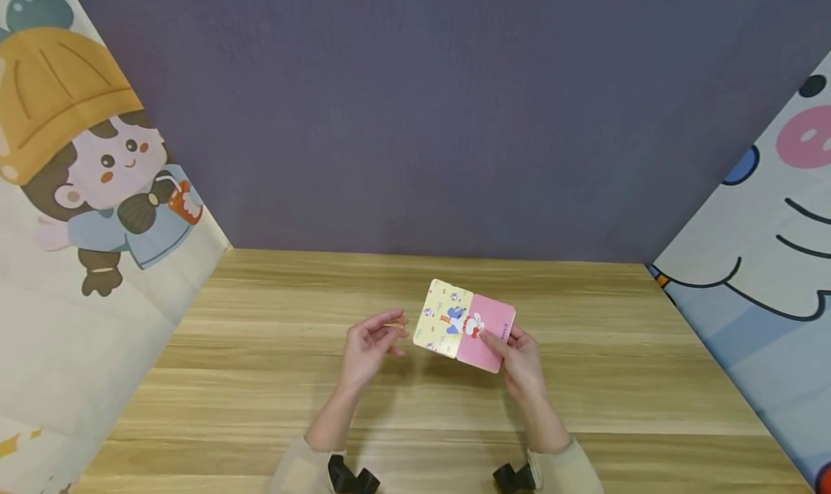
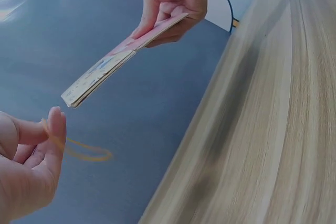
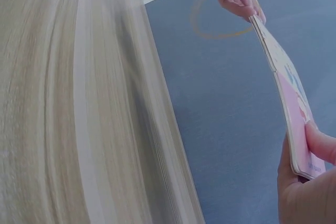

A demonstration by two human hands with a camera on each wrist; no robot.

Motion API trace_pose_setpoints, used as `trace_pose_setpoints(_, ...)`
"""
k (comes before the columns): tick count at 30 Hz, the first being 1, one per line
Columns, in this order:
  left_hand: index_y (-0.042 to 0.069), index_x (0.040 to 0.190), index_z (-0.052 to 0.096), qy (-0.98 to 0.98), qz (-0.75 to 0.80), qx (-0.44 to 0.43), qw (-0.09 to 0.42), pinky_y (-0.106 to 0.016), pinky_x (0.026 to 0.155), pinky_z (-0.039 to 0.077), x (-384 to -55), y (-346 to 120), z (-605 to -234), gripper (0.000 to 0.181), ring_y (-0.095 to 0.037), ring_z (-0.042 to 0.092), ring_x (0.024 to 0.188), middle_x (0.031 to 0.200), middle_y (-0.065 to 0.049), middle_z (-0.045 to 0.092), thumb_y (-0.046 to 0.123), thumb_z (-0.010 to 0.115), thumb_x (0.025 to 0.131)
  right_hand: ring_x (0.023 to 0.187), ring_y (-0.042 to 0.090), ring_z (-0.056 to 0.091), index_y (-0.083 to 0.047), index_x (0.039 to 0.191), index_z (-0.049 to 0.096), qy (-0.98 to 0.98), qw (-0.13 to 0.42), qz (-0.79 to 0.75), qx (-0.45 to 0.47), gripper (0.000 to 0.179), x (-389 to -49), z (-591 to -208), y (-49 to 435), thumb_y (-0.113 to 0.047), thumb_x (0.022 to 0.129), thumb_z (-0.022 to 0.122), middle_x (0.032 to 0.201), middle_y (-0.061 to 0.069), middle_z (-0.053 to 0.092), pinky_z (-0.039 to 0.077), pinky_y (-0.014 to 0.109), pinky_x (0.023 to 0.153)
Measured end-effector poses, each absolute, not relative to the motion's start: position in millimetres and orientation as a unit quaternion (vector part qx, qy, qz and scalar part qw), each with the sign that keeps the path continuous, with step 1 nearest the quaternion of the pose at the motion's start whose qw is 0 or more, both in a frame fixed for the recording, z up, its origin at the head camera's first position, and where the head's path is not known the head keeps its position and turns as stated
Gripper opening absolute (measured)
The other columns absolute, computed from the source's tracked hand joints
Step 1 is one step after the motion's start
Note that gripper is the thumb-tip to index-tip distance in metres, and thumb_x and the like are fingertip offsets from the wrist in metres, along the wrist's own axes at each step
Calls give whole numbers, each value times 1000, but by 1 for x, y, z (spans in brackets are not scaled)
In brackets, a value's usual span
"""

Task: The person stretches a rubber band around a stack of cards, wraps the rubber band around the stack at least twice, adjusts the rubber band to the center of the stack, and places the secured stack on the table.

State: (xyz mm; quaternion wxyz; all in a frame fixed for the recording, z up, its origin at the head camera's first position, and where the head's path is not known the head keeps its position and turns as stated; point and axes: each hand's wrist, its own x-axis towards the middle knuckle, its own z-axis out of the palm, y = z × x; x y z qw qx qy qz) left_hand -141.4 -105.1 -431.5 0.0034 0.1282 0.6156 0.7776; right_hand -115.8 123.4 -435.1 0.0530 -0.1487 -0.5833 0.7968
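In the head view a small booklet [image 1: 448,342], yellow on the left half and pink on the right, is held tilted above the table. Cartoon figures span its middle seam. My right hand [image 1: 526,364] grips the pink end, thumb on the printed face and fingers behind. Just beyond the yellow end is my left hand [image 1: 363,351], its thumb and fingertips pinching a thin orange-yellow rubber band [image 2: 94,158]. The loop hangs loose and blurred in the left wrist view. Seen edge-on in the right wrist view, the booklet [image 3: 286,98] shows thin layered edges.
Beneath both hands lies a wood-grain table [image 1: 247,378]. A dark grey-blue wall [image 1: 415,119] rises along its back edge. Printed cartoon panels stand at the left [image 1: 130,321] and right [image 1: 766,350] sides.
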Motion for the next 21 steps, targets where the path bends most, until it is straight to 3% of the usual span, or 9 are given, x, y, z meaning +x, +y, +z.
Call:
trace_pose_setpoints(4, -14, 111, 51, 605, 785, 136, -2, -31, 65, 54, -142, -105, -433, 40, -19, 60, 81, 105, -32, 54, -16, 60, 72, 73, 16, 64, 15, 114, 42, -582, 55, 798, -147, 40, -115, -435, 123, 10, 77, 58, 76, 2, 65, 53, 31, 70)
trace_pose_setpoints(7, -14, 111, 52, 596, 791, 138, -6, -29, 71, 53, -143, -104, -434, 43, -33, 59, 87, 106, -35, 52, -16, 62, 70, 73, 16, 64, 15, 113, 43, -581, 56, 798, -149, 39, -115, -435, 122, 10, 77, 57, 76, 2, 65, 53, 30, 70)
trace_pose_setpoints(12, -14, 114, 49, 569, 809, 147, 4, -32, 78, 51, -142, -105, -434, 44, -36, 57, 94, 111, -36, 48, -17, 61, 71, 73, 16, 64, 15, 115, 42, -577, 56, 800, -153, 40, -115, -435, 122, 11, 78, 56, 76, 2, 65, 53, 30, 71)
trace_pose_setpoints(14, -15, 115, 48, 561, 813, 154, 8, -32, 78, 51, -142, -105, -434, 45, -31, 58, 94, 113, -36, 47, -17, 60, 72, 73, 16, 64, 15, 115, 42, -575, 57, 802, -154, 40, -115, -435, 121, 11, 78, 56, 76, 2, 65, 53, 31, 71)
trace_pose_setpoints(21, -15, 119, 43, 533, 828, 172, 28, -39, 85, 46, -141, -106, -434, 50, -41, 48, 106, 119, -33, 45, -11, 63, 73, 74, 17, 64, 15, 116, 42, -570, 54, 806, -151, 41, -114, -433, 120, 11, 77, 56, 78, 3, 65, 53, 30, 70)
